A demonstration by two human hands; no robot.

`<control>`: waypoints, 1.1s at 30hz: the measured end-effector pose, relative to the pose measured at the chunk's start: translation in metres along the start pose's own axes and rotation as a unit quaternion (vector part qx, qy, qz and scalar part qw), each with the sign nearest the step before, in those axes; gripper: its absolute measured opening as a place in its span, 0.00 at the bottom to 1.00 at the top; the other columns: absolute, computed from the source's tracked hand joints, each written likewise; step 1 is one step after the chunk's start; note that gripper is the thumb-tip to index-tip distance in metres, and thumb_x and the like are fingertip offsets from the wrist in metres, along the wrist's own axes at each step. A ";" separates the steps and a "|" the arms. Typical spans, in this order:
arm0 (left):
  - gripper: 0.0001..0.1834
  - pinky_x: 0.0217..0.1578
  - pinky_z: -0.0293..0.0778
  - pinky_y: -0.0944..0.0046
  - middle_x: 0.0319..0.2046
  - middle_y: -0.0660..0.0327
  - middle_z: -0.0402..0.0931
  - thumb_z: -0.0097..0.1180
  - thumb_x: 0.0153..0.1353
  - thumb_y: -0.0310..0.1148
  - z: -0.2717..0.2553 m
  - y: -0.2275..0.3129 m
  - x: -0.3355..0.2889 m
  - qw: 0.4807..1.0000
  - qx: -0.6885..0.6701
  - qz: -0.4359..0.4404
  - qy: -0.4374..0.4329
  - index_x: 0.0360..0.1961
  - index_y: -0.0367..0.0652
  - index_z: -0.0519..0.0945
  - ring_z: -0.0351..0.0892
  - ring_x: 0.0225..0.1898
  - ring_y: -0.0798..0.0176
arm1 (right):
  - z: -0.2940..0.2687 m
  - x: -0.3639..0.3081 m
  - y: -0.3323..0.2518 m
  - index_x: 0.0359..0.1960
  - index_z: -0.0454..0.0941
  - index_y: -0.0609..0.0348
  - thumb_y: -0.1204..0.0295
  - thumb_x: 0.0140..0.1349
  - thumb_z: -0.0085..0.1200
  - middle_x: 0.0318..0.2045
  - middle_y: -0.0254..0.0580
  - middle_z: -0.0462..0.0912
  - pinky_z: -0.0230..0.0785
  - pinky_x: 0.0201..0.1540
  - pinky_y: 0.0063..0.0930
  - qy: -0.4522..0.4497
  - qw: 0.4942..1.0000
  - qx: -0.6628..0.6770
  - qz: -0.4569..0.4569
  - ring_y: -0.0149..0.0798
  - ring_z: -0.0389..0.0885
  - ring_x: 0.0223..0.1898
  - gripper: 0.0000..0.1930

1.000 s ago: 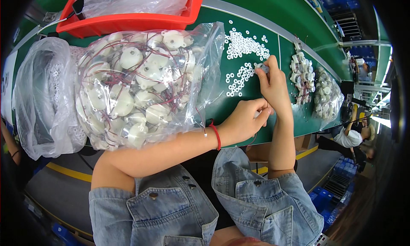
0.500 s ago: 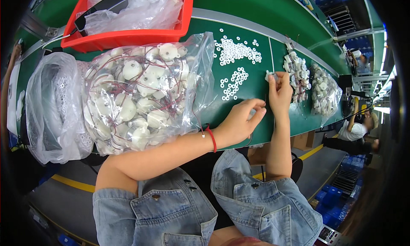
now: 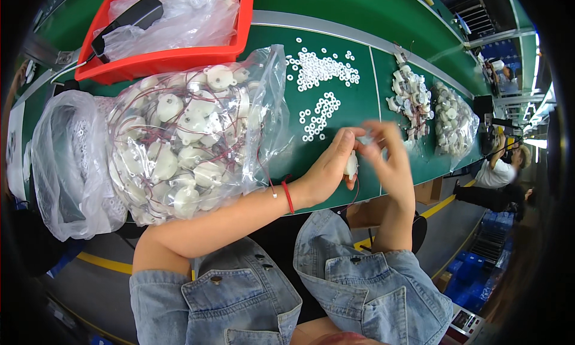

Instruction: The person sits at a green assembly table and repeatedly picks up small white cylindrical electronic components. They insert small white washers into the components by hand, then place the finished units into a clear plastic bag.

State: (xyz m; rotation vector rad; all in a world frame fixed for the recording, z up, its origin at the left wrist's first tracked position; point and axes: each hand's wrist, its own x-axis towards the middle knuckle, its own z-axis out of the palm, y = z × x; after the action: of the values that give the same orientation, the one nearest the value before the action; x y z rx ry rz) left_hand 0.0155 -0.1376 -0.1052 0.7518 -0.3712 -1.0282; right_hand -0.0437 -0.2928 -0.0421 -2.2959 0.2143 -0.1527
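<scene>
My left hand is closed around a round white plastic motor-like part, with a thin dark wire trailing below it. Close against its fingertips is my right hand, smeared by motion; a pale bit shows near its fingers, but whether they grip it cannot be made out. White ring-shaped washers lie in two loose groups on the green tabletop, beyond my left hand. Past my right hand sits a pile of white parts with wires.
A large clear bag of wired white parts lies left, beside an open plastic bag with white rings inside. Behind stands a red bin with plastic bags and a black device. Another filled bag rests right. A person is at far right.
My right hand has come left and nearer from beside the pile to meet my left hand. The part in my left hand now shows. The view has shifted slightly.
</scene>
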 end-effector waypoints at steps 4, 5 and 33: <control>0.36 0.34 0.73 0.69 0.48 0.59 0.67 0.22 0.72 0.62 0.001 0.002 -0.001 0.999 0.021 0.028 0.019 0.66 0.44 0.56 0.72 0.36 0.70 | 0.011 -0.012 -0.023 0.51 0.75 0.61 0.69 0.48 0.69 0.42 0.41 0.73 0.66 0.41 0.28 -0.014 0.999 -0.037 -0.001 0.37 0.72 0.40 0.28; 0.35 0.34 0.73 0.69 0.49 0.58 0.66 0.23 0.72 0.61 0.000 -0.002 0.000 0.997 0.043 0.041 0.041 0.66 0.45 0.55 0.72 0.35 0.69 | 0.012 -0.013 -0.023 0.51 0.75 0.60 0.69 0.46 0.70 0.43 0.42 0.73 0.67 0.42 0.29 -0.021 0.999 -0.045 0.006 0.38 0.72 0.41 0.29; 0.22 0.19 0.64 0.67 0.23 0.63 0.71 0.44 0.73 0.35 0.001 -0.009 0.005 0.985 0.174 0.008 -0.003 0.63 0.37 0.58 0.66 0.17 0.71 | 0.027 0.013 0.017 0.52 0.68 0.64 0.76 0.68 0.49 0.30 0.36 0.78 0.61 0.26 0.18 0.096 0.978 0.184 0.028 0.23 0.71 0.27 0.13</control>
State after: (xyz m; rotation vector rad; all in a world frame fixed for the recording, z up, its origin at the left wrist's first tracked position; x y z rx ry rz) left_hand 0.0118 -0.1452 -0.1108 1.0562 -0.5698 -0.9609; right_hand -0.0275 -0.2871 -0.0716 -1.9048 0.3218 -0.3554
